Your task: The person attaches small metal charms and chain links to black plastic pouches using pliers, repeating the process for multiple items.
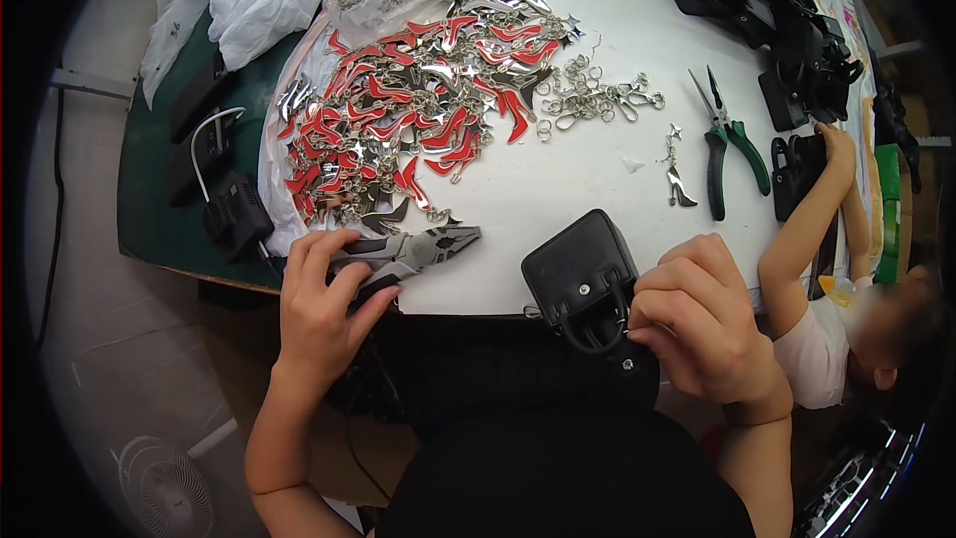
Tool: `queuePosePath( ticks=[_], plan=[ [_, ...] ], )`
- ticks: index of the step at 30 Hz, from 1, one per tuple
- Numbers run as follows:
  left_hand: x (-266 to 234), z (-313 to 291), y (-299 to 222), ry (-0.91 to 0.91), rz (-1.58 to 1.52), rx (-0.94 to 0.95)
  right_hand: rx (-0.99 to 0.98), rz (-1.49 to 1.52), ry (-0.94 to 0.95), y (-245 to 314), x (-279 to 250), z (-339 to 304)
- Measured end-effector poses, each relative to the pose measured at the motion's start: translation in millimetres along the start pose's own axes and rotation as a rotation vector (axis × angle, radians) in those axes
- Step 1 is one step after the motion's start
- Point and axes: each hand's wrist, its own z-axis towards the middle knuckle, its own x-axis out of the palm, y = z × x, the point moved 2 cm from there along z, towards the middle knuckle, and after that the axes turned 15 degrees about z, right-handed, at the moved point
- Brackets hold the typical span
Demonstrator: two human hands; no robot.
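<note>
Left hand (324,294) gripping grey pliers (418,249) by handles, lower left of centre, jaws lying on white worktop (597,169). Right hand (702,314) pinching handle of small black bag (583,279), fingers curled shut, at worktop's near edge, lower centre. Pile of red and silver shoe charms (408,110) spreading upper centre. Green-handled pliers (732,144) lying right. Another person's hand (836,144) touching black bags far right.

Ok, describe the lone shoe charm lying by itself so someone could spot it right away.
Start at the white table and find the green-handled pliers on its right side. Just left of them lies a single silver high-heel charm on a short chain. Unlike the big pile of red and silver charms further left, it lies alone on bare white and shows no red.
</note>
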Motion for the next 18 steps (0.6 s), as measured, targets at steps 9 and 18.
queuePosePath(
  ticks=[9, 18],
  plan=[
    [-1, 11, -10, -0.212, -0.039, 0.024, -0.066, 0.013, -0.07, -9, 18, -6],
    [10, 13, -9, -0.159, -0.049, 0.077, -0.026, 0.046, -0.056, -12, 17, -4]
  ],
)
